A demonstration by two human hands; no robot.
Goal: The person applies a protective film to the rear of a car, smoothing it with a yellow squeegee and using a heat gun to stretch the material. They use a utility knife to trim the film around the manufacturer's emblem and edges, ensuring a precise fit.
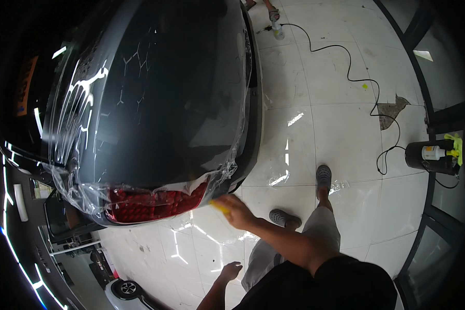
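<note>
My right hand (pixel 237 212) is closed on a small yellow squeegee (pixel 220 207). Its edge meets the grey car's body panel (pixel 208 195), just beside the red tail light (pixel 157 202). Clear film (pixel 227 168) lies over the panel and stands loose and wrinkled around the lamp, its edges gathered at the corner. Lower down, away from the car, hangs my left hand (pixel 232 270) with its fingers curled in, and nothing shows in them.
Another person's foot (pixel 274 14) and a spray bottle (pixel 278 30) are at the far end. A black hose (pixel 349 62) winds across the tiled floor to a black cylinder (pixel 429 157) with a white bottle (pixel 433 153). One tile has a broken patch (pixel 390 114).
</note>
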